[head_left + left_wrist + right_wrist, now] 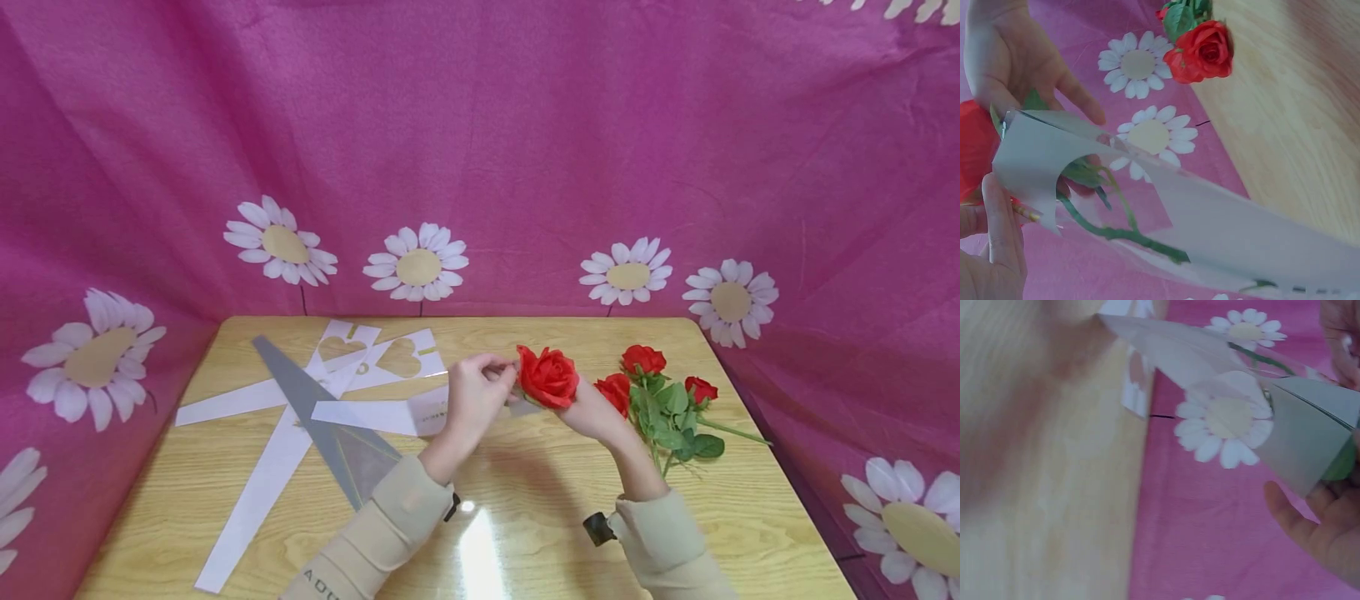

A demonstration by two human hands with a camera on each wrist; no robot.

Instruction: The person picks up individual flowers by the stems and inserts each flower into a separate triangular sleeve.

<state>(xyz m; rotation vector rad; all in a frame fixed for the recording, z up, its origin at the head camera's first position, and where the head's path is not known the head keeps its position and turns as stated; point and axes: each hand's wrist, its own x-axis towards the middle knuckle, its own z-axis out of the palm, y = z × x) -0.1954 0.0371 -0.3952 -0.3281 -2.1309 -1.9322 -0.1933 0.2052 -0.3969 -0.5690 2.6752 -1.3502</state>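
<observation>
A red rose (550,377) is held over the table's middle. Its green stem (1135,237) runs inside a tapered, part-clear flower sleeve (1029,150) with a rounded cut-out, and the bloom sticks out at the sleeve's wide mouth. My left hand (480,390) pinches the mouth's edge beside the bloom; its index finger lies fairly straight in the left wrist view. From the other side my right hand (592,412) holds the sleeve near its mouth, one finger (1288,512) sticking out. The bloom hides part of this hand in the head view.
More red roses with leaves (671,408) lie at the table's right. Several flat flower sleeves, white (255,492) and grey (322,417), some with heart-shaped windows (401,357), overlap at the left. A pink cloth (480,167) with daisies hangs behind the wooden table (525,517).
</observation>
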